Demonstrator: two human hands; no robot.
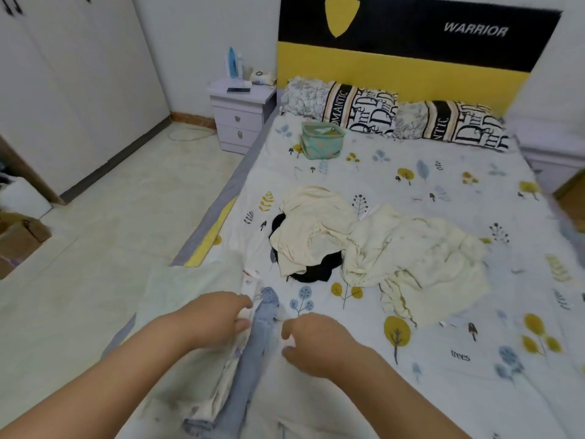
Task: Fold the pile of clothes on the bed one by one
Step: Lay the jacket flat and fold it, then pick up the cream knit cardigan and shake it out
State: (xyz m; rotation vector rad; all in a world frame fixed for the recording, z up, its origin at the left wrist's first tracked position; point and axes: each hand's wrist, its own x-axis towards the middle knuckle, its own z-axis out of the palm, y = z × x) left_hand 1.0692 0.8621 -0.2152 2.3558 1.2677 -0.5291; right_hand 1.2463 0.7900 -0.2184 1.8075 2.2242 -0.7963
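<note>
A white garment with a blue denim part [253, 350] lies stretched toward me at the bed's near left edge. My left hand [218, 315] pinches its white edge near the top. My right hand [313, 340] rests on the white cloth just right of the denim strip, fingers curled down; whether it grips is unclear. Farther up the bed [443, 172] lies the pile: a crumpled cream garment [313, 223] on top of a black one [316, 267], and a larger cream garment [418, 258] to its right.
A teal fabric box [321, 141] stands near two patterned pillows [357, 106] at the headboard. A white nightstand [240, 115] with bottles stands left of the bed. Tiled floor and wardrobe doors lie to the left, cardboard boxes [19, 239] at far left.
</note>
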